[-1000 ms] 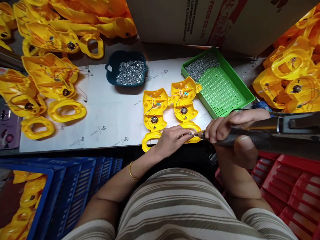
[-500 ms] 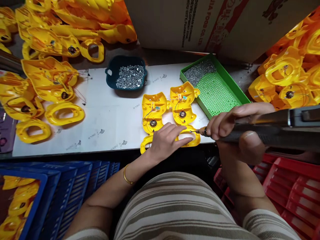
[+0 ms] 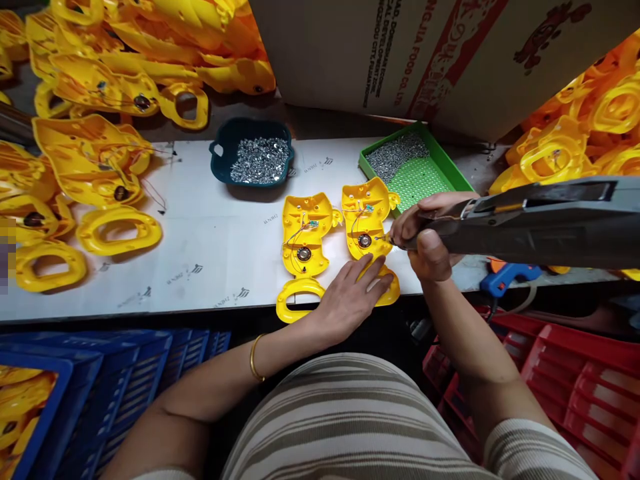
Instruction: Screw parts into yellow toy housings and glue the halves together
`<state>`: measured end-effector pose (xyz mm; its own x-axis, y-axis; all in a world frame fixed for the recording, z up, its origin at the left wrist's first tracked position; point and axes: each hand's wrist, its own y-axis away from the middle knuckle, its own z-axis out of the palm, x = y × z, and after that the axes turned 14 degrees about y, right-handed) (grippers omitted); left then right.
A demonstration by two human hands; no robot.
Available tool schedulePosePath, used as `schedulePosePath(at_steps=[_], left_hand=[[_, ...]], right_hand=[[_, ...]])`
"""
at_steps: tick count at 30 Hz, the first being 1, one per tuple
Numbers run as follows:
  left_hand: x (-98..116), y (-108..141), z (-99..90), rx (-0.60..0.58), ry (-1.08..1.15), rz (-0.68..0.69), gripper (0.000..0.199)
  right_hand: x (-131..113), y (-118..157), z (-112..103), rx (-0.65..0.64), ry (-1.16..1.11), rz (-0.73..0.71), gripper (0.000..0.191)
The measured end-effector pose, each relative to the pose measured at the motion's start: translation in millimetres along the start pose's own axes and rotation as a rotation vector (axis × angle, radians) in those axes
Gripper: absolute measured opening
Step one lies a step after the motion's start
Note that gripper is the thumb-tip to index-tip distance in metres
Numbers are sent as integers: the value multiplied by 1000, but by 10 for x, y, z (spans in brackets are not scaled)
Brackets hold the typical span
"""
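My right hand [image 3: 429, 250] grips a dark electric screwdriver [image 3: 540, 223], its tip at the lower right of the right-hand yellow plastic shell [image 3: 363, 190], near the round speaker. A small screw seems to sit at the tip. My left hand [image 3: 345, 300] lies with fingers stretched and slightly apart over the shell's lower edge and the yellow ring [image 3: 393, 288] below it, partly covering both. Beside them is a second yellow shell [image 3: 317, 200] with wires, a small circuit board and a speaker, above another yellow ring [image 3: 284, 303].
A dark teal bowl [image 3: 219, 175] and a green tray [image 3: 453, 167] hold small metal screws. Yellow parts [image 3: 90, 153] pile up left and right. A cardboard box [image 3: 320, 60] stands behind. A blue glue gun [image 3: 507, 280] lies right. Blue [image 3: 95, 393] and red [image 3: 560, 367] crates flank me.
The screwdriver tip has moved up and left from the ring to the shell by its speaker. My left hand has gone from pinching near the tip to lying spread on the parts.
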<state>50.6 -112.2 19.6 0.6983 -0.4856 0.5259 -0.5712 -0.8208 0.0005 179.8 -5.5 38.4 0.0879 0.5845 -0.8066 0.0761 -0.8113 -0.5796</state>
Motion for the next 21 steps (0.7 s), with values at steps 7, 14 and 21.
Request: schedulePosePath(at_steps=[7, 14, 21], left_hand=[[14, 37, -10, -70, 71, -35, 48], [28, 25, -44, -112, 89, -58, 51], [11, 31, -10, -98, 96, -52, 50]], right_hand=[[39, 7, 50, 7, -145, -83, 27], [27, 34, 39, -12, -171, -55, 27], [78, 83, 0, -68, -148, -47, 29]])
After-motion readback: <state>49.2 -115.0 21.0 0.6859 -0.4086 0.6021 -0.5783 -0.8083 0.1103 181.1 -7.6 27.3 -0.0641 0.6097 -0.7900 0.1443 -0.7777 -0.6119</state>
